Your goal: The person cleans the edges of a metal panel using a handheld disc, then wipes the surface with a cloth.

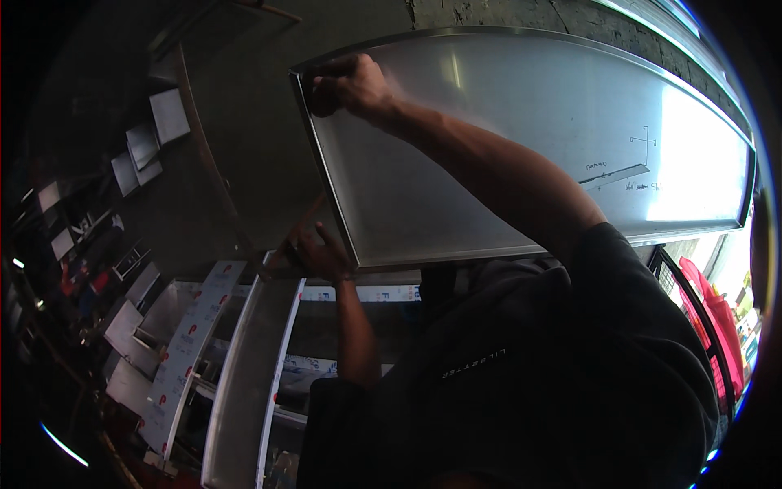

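A large metal tray-like panel [456,171] with raised rims extends from the middle to the right, with dark hand-drawn lines on its inner face. My right arm reaches across it. My right hand [358,88] is closed at the far left corner, inside the rim; its fingers are in shadow, and what they hold, if anything, cannot be made out. My left hand [322,253] is at the near left corner, just outside the rim, with its fingers spread. Whether it touches the edge is unclear.
Below left stands a metal frame with long sheet-metal strips [252,367], some under printed protective film [191,342]. Loose metal plates [169,116] lie on the floor farther left. A dark rail [692,301] and pink material [713,326] are at the right. A rough wall edge [521,16] runs behind the panel.
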Demonstrator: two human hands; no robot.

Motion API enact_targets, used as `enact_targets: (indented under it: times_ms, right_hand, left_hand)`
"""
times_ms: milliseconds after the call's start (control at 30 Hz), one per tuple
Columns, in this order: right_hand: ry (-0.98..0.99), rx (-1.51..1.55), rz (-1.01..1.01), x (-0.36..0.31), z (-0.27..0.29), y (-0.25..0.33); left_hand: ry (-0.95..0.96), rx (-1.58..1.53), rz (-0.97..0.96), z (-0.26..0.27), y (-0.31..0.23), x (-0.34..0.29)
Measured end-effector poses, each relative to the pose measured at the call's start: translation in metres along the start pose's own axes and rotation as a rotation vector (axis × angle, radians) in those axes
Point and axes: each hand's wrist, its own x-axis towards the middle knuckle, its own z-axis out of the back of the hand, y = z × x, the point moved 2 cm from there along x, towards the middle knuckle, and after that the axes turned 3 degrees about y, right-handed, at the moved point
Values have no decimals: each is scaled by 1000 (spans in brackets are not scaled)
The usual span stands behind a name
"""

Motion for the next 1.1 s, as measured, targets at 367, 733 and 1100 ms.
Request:
enact_targets:
  times_ms: [367, 733, 1100]
  right_hand:
    - [78, 33, -36, -51, -8, -29]
    - [44, -76, 36, -51, -8, -53]
    - [9, -136, 110, -22, 18, -44]
  left_hand:
    - [-7, 65, -7, -3, 11, 1]
    - [29, 67, 31, 0, 9, 1]
    - [-3, 79, 17, -14, -3, 4]
